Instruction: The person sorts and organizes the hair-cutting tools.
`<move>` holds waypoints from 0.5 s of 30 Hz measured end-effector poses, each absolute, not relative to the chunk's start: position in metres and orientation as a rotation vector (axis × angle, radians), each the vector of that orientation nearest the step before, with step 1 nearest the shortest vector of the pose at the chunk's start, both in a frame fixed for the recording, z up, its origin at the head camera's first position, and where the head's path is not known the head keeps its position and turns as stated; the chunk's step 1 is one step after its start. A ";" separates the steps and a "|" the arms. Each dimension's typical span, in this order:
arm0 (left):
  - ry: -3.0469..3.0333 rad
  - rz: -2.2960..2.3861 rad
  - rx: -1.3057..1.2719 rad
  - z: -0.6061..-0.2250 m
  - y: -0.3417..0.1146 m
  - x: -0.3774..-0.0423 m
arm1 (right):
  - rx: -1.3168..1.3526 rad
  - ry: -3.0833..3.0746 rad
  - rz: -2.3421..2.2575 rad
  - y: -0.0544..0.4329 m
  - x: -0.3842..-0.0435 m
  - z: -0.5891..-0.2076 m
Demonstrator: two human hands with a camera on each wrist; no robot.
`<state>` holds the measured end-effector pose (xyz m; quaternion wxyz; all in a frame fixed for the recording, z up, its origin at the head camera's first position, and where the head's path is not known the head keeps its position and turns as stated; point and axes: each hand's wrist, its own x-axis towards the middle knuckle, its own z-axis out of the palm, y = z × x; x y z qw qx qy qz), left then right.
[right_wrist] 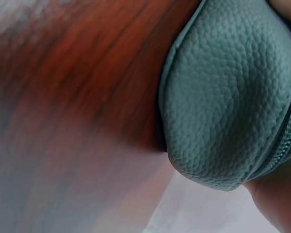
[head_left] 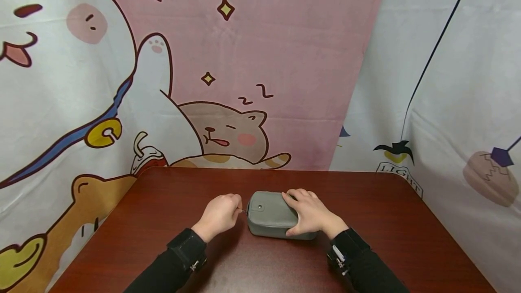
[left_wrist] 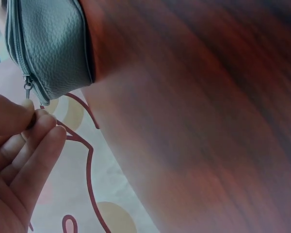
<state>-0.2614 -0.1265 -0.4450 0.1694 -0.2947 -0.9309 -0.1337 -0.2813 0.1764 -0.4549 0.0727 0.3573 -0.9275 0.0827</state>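
Note:
A grey-green zip pouch [head_left: 268,216] of pebbled leather lies on the table, with a snap button on its top. At its left end my left hand [head_left: 221,214] pinches the zipper pull [left_wrist: 28,91] between thumb and fingers. The left wrist view shows the slider at the pouch's corner, its tab running into my fingertips. My right hand [head_left: 311,214] grips the pouch's right part, thumb along the near side and fingers over the top. Zipper teeth [right_wrist: 287,138] run along the pouch's side in the right wrist view, where my right hand is mostly hidden behind it.
The reddish-brown wooden table [head_left: 134,248] spreads around the pouch, its far edge a short way behind it. A cartoon-printed cloth [head_left: 301,58] hangs behind the table and to both sides.

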 end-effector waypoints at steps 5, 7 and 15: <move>-2.654 -0.397 -0.795 -0.446 -0.124 -0.265 | 1.135 -2.781 0.255 0.179 -0.283 -0.457; -2.643 -0.402 -0.778 -0.448 -0.124 -0.267 | 1.162 -2.777 0.259 0.180 -0.283 -0.457; -2.643 -0.405 -0.702 -0.450 -0.121 -0.274 | 1.224 -2.739 0.247 0.182 -0.286 -0.458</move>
